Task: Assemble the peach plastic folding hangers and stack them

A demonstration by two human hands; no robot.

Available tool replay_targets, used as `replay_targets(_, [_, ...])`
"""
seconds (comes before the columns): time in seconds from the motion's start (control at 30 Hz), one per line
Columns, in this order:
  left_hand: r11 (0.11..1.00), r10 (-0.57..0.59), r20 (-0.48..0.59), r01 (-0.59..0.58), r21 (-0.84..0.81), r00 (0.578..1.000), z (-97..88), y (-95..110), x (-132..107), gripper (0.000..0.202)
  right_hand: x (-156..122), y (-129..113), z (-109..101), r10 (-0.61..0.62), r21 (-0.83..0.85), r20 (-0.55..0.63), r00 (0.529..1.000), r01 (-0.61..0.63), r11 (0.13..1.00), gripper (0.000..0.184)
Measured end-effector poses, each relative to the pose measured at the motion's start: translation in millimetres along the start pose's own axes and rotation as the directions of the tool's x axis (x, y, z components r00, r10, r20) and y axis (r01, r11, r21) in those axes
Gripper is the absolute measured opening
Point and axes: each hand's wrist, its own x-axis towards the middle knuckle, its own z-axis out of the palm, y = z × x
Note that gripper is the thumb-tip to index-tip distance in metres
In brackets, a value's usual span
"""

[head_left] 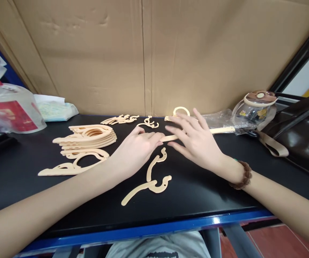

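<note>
My left hand [135, 148] rests on the black table [22, 172], its fingers curled and pinching the left end of a pale wooden stick [221, 130]. My right hand [194, 138] lies over the middle of the same stick with its fingers spread and stretched flat. Two curved wooden cut-outs [154, 179] lie just below both hands. A stack of flat wooden hanger-shaped pieces [90, 136] sits to the left of my left hand. Smaller wooden pieces [122, 119] and a wooden ring [181, 110] lie beyond the hands.
A cardboard wall [143, 53] stands behind the table. Plastic bags [9, 107] lie at the far left. A clear bottle with a brown lid [256, 107] and a dark bag [302, 132] sit at the right. The blue table edge [170, 225] runs along the front.
</note>
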Motion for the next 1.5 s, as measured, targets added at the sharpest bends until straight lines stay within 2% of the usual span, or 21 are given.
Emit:
replay_targets(0.1, [0.999,-0.018,0.014,0.018,-0.046,1.0,-1.5,3,0,0.036,-1,0,4,-0.1,0.087,0.082,0.992,0.093,0.992,0.032])
replay_targets(0.17, [0.994,-0.047,0.032,0.05,-0.093,0.998,-0.5,5,0,0.035,-2,1,6,-0.083,0.112,0.118,0.99,0.07,0.991,0.034])
replay_targets(0.23, [0.982,-0.126,0.037,0.13,-0.137,0.991,2.5,7,-2,0.031,-2,4,7,-0.028,0.086,0.148,0.989,0.016,0.996,0.036])
replay_targets(0.27, [0.97,-0.183,0.042,0.187,-0.156,0.982,4.7,9,-3,0.035,-2,6,6,0.009,0.063,0.16,0.987,-0.019,0.998,0.036])
replay_targets(0.33, [0.934,-0.293,0.076,0.303,-0.19,0.953,9.1,12,-7,0.063,-3,11,6,0.095,0.016,0.173,0.98,-0.1,0.995,0.035])
replay_targets(0.4, [0.904,-0.345,0.139,0.368,-0.215,0.928,12.5,16,-9,0.08,-4,18,5,0.163,-0.015,0.173,0.971,-0.163,0.986,0.033])
replay_targets(0.47, [0.907,-0.321,0.185,0.358,-0.223,0.929,14.1,18,-9,0.069,-4,24,6,0.209,-0.028,0.174,0.962,-0.207,0.978,0.032])
replay_targets(0.57, [0.925,-0.246,0.215,0.295,-0.239,0.945,14.1,16,-7,0.035,-4,26,7,0.241,0.013,0.201,0.95,-0.248,0.969,0.031])
replay_targets(0.63, [0.925,-0.217,0.202,0.268,-0.27,0.955,14.1,13,-6,0.02,-4,24,8,0.247,0.086,0.217,0.944,-0.271,0.959,0.03])
replay_targets(0.73, [0.9,-0.23,0.19,0.283,-0.331,0.954,14.9,7,-4,0.014,-4,20,8,0.238,0.202,0.217,0.947,-0.282,0.938,0.031])
replay_targets(0.8, [0.857,-0.285,0.211,0.347,-0.38,0.935,14.8,4,-3,0.009,-3,18,7,0.238,0.229,0.211,0.948,-0.285,0.931,0.03])
replay_targets(0.93, [0.782,-0.382,0.199,0.43,-0.451,0.903,9.1,-1,0,0.009,-3,18,4,0.284,0.202,0.217,0.934,-0.328,0.923,0.027])
replay_targets(1.07, [0.699,-0.448,0.242,0.506,-0.505,0.861,1.7,-8,0,0.013,-3,19,3,0.3,0.192,0.226,0.927,-0.344,0.919,0.033])
replay_targets(1.17, [0.683,-0.494,0.239,0.544,-0.487,0.836,0.3,-13,-2,0.02,-2,18,2,0.294,0.191,0.253,0.922,-0.345,0.919,0.038])
replay_targets(1.37, [0.636,-0.436,0.278,0.511,-0.577,0.856,1.4,-15,-1,0.031,-3,16,2,0.288,0.201,0.282,0.915,-0.35,0.915,0.042])
replay_targets(1.5, [0.583,-0.408,0.299,0.498,-0.642,0.863,7.6,-20,0,0.031,-3,15,4,0.301,0.197,0.273,0.914,-0.36,0.912,0.047])
